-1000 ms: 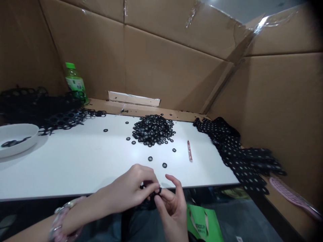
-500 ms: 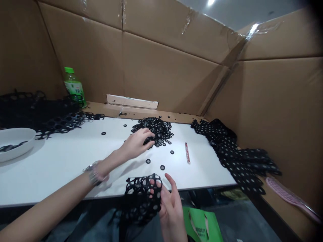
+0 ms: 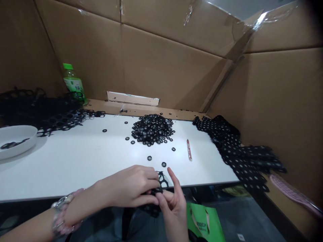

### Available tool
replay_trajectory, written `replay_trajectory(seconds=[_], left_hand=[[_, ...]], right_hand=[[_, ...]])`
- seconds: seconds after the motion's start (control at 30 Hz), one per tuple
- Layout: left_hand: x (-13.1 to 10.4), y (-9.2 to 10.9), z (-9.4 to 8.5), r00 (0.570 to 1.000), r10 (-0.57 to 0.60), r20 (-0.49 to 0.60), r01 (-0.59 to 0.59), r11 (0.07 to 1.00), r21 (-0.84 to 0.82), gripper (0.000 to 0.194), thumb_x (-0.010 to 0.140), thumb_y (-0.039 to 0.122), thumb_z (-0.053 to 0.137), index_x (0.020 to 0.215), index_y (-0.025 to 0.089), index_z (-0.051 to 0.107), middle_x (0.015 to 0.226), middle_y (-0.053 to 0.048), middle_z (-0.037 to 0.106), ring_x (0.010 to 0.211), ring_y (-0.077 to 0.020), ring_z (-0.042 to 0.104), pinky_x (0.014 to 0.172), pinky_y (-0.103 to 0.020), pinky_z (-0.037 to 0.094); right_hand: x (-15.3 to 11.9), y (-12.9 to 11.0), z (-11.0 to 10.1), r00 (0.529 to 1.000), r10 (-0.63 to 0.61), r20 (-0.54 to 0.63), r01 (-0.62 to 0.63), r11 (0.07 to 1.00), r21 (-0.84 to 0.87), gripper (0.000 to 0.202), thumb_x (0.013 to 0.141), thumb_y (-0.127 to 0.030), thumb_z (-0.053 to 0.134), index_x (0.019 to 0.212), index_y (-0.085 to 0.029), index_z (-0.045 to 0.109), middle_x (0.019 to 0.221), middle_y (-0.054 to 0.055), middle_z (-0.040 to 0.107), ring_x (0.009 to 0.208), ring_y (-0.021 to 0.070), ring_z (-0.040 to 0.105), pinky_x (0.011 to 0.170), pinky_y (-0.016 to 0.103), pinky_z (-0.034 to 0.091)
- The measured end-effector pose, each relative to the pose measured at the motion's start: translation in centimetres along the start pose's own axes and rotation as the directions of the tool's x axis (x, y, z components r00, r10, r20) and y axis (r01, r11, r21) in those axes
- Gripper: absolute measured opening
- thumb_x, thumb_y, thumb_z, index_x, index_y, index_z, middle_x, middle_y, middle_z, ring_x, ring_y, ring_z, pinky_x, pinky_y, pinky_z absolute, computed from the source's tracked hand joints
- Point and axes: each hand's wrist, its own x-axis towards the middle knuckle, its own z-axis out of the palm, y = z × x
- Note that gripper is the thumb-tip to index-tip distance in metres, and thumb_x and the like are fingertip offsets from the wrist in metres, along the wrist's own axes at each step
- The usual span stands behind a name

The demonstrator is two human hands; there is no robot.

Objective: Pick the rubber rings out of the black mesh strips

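Observation:
My left hand [image 3: 135, 185], with beaded bracelets on its wrist, is closed at a black perforated sheet [image 3: 151, 210] over the table's front edge. Its fingertips meet my right hand [image 3: 174, 206], whose thumb pinches the same sheet while the index finger points up. Both hands cover much of the sheet; open round holes show at its upper corner. Just beyond lie two loose black rings [image 3: 164, 164] with pale centres. Farther back on the white table [image 3: 75, 161] is a heap of such rings [image 3: 152, 129].
On the left are a white bowl [image 3: 32, 139] with black pieces, a tangle of black mesh [image 3: 45, 111] and a green-capped bottle [image 3: 74, 84]. On the right lie a red pen-like stick [image 3: 189, 150] and black dotted sheets [image 3: 227, 148]. Cardboard walls [image 3: 161, 64] enclose the table.
My left hand has come back from the ring heap to the perforated sheet in my right hand and closed on it. My right hand has stayed near the same place.

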Motion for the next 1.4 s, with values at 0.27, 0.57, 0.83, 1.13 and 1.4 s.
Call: replay_trajectory(seconds=[0.27,0.57,0.83,1.13,1.4], left_hand=[[0.6,-0.3,0.3,0.932,-0.271,-0.241,0.209,0.944,-0.255,0.037,0.091,0.026,0.03,0.064,0.014,0.053,0.06,-0.001,0.055,0.056,-0.01,0.05,0.058,-0.02,0.04],[3.3,-12.3,-4.4,0.736,-0.379,-0.561,0.583,0.776,0.241,0.029,0.088,0.026,0.035,0.07,0.015,0.054,0.073,-0.006,0.059,0.069,-0.0169,0.054,0.064,-0.026,0.039],[4.3,-11.9,-2.9,0.813,-0.359,-0.458,0.538,0.763,0.358,0.01,0.082,0.023,0.049,0.085,0.019,0.058,0.09,-0.005,0.058,0.076,-0.018,0.056,0.06,-0.024,0.037],[1.7,-0.9,-1.9,0.992,-0.068,-0.108,0.081,0.989,0.122,0.025,0.083,0.04,0.048,0.083,0.017,0.06,0.078,-0.004,0.057,0.07,-0.0148,0.054,0.061,-0.022,0.039],[0.4,0.5,0.3,0.988,-0.154,-0.014,0.145,0.954,-0.262,0.018,0.086,0.025,0.047,0.082,0.015,0.062,0.078,-0.004,0.06,0.068,-0.0116,0.055,0.064,-0.019,0.041]], right_hand=[[-0.3,-0.9,0.2,0.999,0.008,0.043,-0.008,1.0,-0.006,0.078,0.066,-0.031,0.071,0.131,-0.018,0.03,0.073,0.002,0.069,0.069,0.0172,0.065,0.072,0.028,0.049],[-0.5,0.3,0.4,0.995,0.096,0.04,-0.097,0.995,0.013,0.092,0.068,-0.036,0.068,0.137,-0.013,0.011,0.063,0.003,0.069,0.059,0.0192,0.065,0.056,0.029,0.051],[0.3,-0.1,-0.3,0.986,0.107,0.125,-0.127,0.978,0.163,0.099,0.059,-0.033,0.075,0.135,-0.012,0.014,0.088,0.012,0.069,0.085,0.022,0.065,0.07,0.029,0.05],[0.5,0.8,0.0,0.998,0.05,0.028,-0.053,0.992,0.116,0.091,0.068,-0.032,0.07,0.138,-0.013,0.014,0.063,-0.002,0.066,0.062,0.0137,0.062,0.066,0.025,0.049],[0.1,-0.2,-0.1,0.999,-0.035,0.042,0.036,0.999,-0.019,0.079,0.075,-0.034,0.063,0.138,-0.02,0.017,0.05,-0.009,0.054,0.043,0.0067,0.047,0.058,0.019,0.045]])
